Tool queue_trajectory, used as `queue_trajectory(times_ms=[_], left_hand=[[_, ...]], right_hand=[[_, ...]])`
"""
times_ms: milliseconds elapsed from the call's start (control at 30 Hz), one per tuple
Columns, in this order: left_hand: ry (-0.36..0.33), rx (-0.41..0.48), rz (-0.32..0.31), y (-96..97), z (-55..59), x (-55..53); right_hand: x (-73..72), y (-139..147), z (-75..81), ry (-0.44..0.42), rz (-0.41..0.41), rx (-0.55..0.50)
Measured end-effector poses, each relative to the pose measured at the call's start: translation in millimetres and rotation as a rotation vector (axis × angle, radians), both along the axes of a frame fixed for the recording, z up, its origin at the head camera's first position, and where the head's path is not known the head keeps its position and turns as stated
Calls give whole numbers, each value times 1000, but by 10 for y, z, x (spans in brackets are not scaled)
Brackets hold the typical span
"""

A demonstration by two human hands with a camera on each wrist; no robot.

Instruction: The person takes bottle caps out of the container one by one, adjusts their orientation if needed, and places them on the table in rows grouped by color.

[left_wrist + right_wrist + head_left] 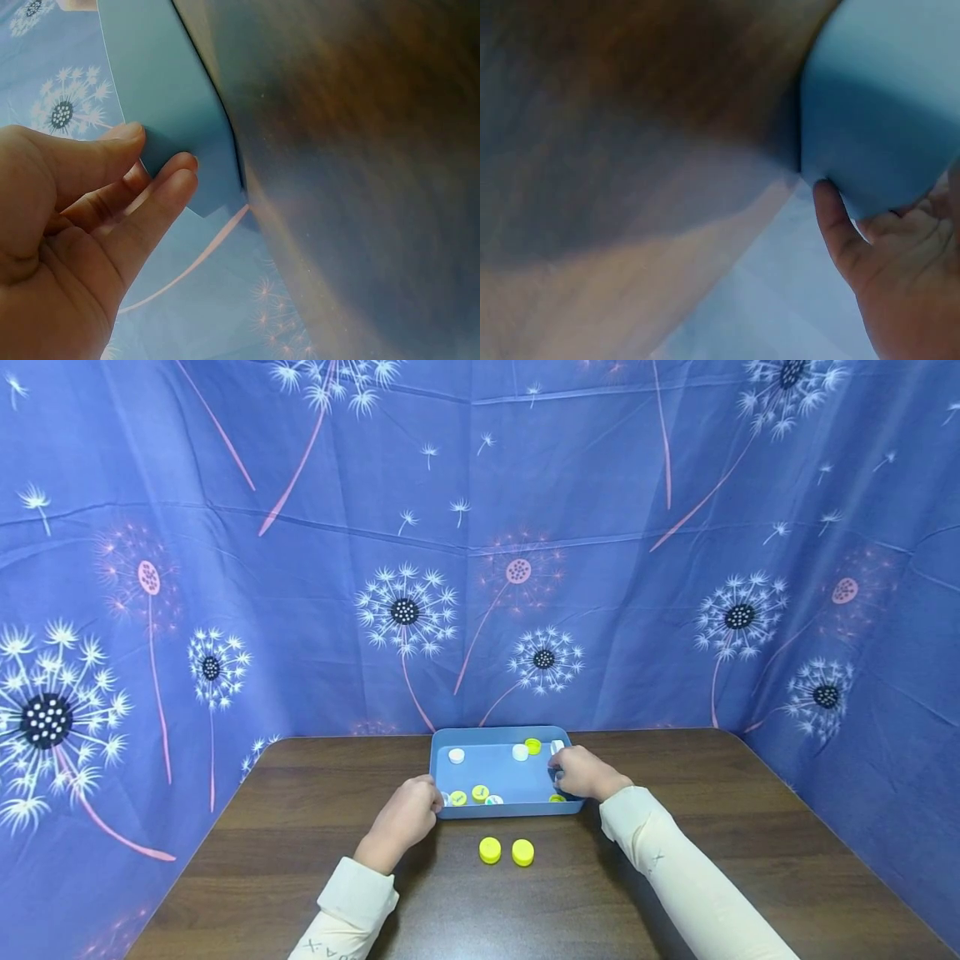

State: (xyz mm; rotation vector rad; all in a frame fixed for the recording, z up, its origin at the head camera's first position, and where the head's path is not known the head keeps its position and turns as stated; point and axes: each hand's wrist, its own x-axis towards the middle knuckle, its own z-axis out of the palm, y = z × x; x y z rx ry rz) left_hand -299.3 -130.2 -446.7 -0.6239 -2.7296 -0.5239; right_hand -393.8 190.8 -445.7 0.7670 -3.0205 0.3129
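A shallow blue tray (502,810) stands on the table, with several white and yellow bottle caps lying in it. My left hand (408,814) pinches the tray's wall at the front left corner; in the left wrist view, the thumb and fingers of the left hand (97,202) meet at the rim. Over the tray's right wall reaches my right hand (588,772), fingers bent down inside, near a white cap (557,747) and a yellow cap (557,797). In the right wrist view, the right hand (900,262) has its little finger against the outer wall; the other fingertips are hidden, so I cannot tell whether they hold a cap.
Two yellow caps, one on the left (490,850) and one on the right (522,852), lie on the brown wooden table (300,860) in front of the tray. Behind the tray hangs a blue dandelion-print cloth (637,610), close to the table's back edge.
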Motion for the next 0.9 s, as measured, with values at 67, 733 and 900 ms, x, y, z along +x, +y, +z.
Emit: queue_trajectory(times_ms=[67,733,900], left_hand=[[-2,2,4,0,-3,-2],[9,8,7,9,1,9],[-5,2,21,11,2,11]], right_hand=[[6,-1,31,-23,-1,13],[37,24,60,-52,-31,31],[63,25,69,-46,-7,15]])
